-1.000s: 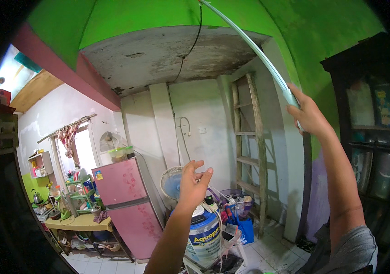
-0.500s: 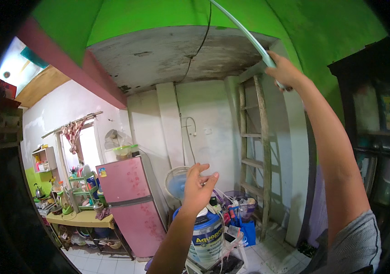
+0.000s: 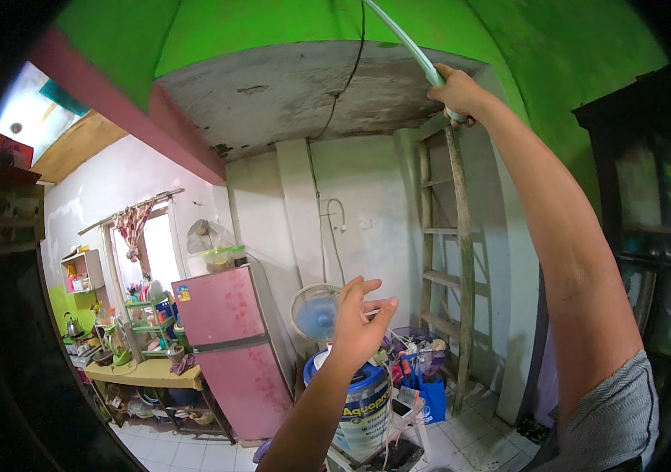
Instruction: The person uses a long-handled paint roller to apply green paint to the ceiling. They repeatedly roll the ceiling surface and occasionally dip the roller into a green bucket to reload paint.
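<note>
High on the right, my right hand (image 3: 461, 94) is wrapped round the lower end of a long, pale green pole (image 3: 408, 41). The pole slants up and left toward the green wall, and its far end is out of view. My left hand (image 3: 363, 321) is raised at the lower middle, fingers curled but apart from the thumb, with nothing in it. Behind that hand are a round fan (image 3: 313, 311) and a blue-lidded white bucket (image 3: 365, 421). A dark cable (image 3: 349, 79) hangs along the stained ceiling patch, left of the pole.
A wooden ladder (image 3: 464, 267) leans on the back wall. A pink refrigerator (image 3: 229, 315) stands left of the fan, beside a yellow table (image 3: 147, 374) with kitchenware. At the right is a dark glass cabinet (image 3: 597, 134). A blue bag (image 3: 433, 400) and a purple basket (image 3: 430, 358) sit near the ladder.
My right hand has moved left and a little up, bringing the pole's lower end with it. My left hand has shifted slightly right. The room appears slightly farther right in the picture.
</note>
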`<state>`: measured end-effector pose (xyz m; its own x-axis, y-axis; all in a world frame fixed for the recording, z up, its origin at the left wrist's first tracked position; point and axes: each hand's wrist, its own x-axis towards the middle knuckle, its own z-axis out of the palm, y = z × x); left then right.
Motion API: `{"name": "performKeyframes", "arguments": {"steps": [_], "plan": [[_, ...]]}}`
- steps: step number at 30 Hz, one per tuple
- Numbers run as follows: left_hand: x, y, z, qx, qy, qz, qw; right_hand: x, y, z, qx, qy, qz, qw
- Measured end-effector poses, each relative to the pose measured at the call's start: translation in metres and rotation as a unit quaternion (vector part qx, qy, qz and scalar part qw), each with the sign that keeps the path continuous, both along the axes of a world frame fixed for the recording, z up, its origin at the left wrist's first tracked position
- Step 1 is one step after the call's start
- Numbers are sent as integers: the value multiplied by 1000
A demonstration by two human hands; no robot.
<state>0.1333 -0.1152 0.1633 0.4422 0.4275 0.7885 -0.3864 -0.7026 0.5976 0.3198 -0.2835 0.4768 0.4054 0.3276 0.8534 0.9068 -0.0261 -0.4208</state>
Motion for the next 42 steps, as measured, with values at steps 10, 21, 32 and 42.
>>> {"name": "performKeyframes", "arguments": {"steps": [10,21,32,42], "plan": [[-27,24,-11,-33,-23,-2,999,10,-15,-105,4,-25,20,999],[-28,-3,1,-15,-3,5,1000,-19,11,-15,6,-1,39,999],[-58,19,-16,-48,-17,-9,999,-38,-25,-149,97,18,131,986],[-82,13,-20,-48,-23,-22,998,-40,27,-115,99,-46,103,989]]}}
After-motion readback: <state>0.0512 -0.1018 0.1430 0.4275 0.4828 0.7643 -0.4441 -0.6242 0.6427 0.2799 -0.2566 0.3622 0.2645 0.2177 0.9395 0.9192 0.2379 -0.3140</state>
